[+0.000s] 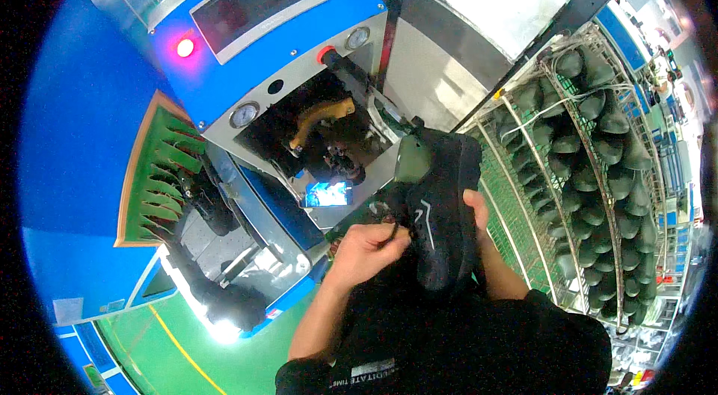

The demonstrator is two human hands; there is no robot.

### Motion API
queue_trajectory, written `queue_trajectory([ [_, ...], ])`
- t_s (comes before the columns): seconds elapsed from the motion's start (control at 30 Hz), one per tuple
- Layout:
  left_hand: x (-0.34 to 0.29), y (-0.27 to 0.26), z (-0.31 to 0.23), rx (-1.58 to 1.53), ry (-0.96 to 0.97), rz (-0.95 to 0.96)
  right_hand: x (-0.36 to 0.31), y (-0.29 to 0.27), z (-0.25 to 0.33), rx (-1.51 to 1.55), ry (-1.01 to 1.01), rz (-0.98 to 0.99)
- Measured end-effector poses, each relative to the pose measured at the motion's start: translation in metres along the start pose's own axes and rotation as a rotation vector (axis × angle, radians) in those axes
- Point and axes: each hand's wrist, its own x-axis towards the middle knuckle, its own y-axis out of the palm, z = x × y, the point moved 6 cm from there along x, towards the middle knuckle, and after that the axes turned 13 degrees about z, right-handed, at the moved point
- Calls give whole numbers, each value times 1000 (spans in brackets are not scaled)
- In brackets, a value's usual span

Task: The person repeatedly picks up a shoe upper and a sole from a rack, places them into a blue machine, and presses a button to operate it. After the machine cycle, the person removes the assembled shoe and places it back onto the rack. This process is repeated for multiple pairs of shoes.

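A black shoe (446,215) with a light line on its side is held upright in front of my body. The smooth dark green end of a shoe last (413,159) shows at its upper left. My right hand (476,217) grips the shoe from the right, thumb in view and the other fingers hidden behind it. My left hand (368,251) is closed in a pinch at the shoe's left side, beside its lacing. A small dark strand shows by the fingertips, too unclear to name.
A blue machine (292,29) with a dark screen, gauges and a black cavity stands ahead. A lit small display (329,195) sits at the cavity's lower edge. On the right, a wire rack (538,245) carries many dark lasts. A bright lamp (224,331) glows at lower left.
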Motion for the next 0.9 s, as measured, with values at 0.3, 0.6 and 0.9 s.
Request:
queue_trajectory([
  [0.3,6,17,23,340,3,-526,10,-7,14,74,-117,48],
  [0.6,22,27,19,752,201,-641,23,-12,15,66,-76,76],
  [0.9,37,-4,15,375,297,-397,20,-13,15,121,-38,126],
])
